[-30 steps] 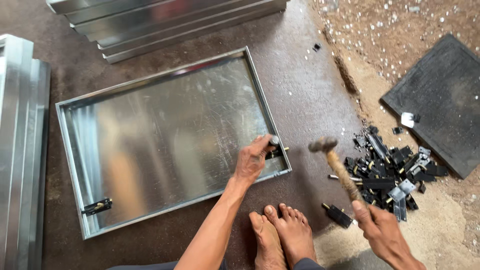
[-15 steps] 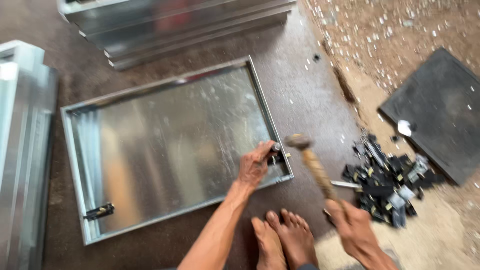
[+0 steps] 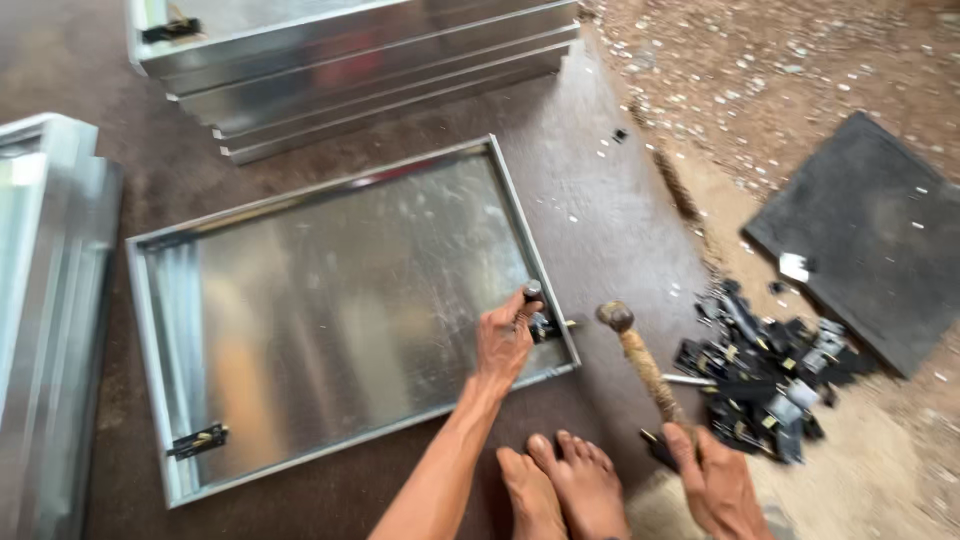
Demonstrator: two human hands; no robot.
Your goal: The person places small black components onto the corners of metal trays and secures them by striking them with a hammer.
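- On the dark floor, the left hand [image 3: 503,338] reaches forward from a straight, outstretched forearm and rests on the right-hand rim of a shallow metal tray [image 3: 330,310], fingers curled shut around a small dark punch [image 3: 531,293] that it holds nearly upright beside a small black fitting [image 3: 545,326] on that rim.
- At the lower right, the right hand [image 3: 722,484] is clenched around the wooden handle of a hammer [image 3: 640,360]; the handle slants up and to the left, and the metal head hangs in the air just to the right of the tray's rim, near the punch but not touching it.
- Two bare feet [image 3: 560,485] lie side by side between the two forearms, just below the tray's near edge.
- Open floor runs to the right of the tray, between its rim and a heap of small black metal parts [image 3: 765,375]; a dark square mat [image 3: 865,235] lies beyond the heap.
- Stacked metal trays [image 3: 370,75] hem in the far side, and another stack [image 3: 45,320] stands along the left edge of the view.
- The tray itself is rectangular, of bright galvanised sheet with a raised folded rim, lying open side up and slightly askew; a second black latch [image 3: 197,441] sits at its near left corner.
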